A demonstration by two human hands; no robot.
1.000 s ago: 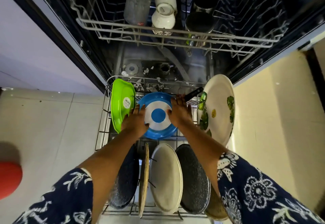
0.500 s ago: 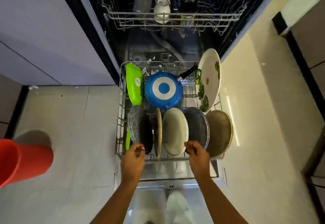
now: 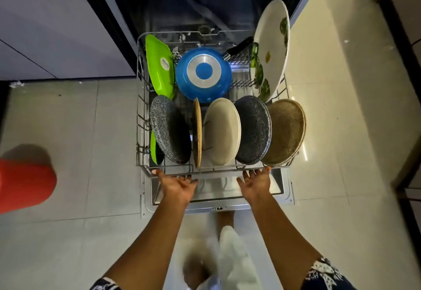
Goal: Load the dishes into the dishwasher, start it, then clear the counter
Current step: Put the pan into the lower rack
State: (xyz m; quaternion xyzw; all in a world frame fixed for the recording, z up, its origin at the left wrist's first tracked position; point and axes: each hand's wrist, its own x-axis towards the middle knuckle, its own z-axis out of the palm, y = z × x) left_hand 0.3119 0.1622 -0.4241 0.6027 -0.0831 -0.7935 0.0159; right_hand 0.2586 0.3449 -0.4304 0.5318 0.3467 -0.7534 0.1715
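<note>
left hand (image 3: 176, 186) and right hand (image 3: 255, 184) held wide, fingertips (image 3: 267, 169) laid at front rail of lower rack (image 3: 139, 128). rack drawn out over open dishwasher door (image 3: 218, 190); plates (image 3: 222, 130) stood on edge in front row, blue pan (image 3: 204, 74) propped behind.

- My left hand (image 3: 176, 186) and right hand (image 3: 255, 184) have left the blue pan (image 3: 204, 74) and come back to the lower rack (image 3: 218, 168), at its front rail.
- My fingers, curled there half a second ago, are now spread against that rail.
</note>
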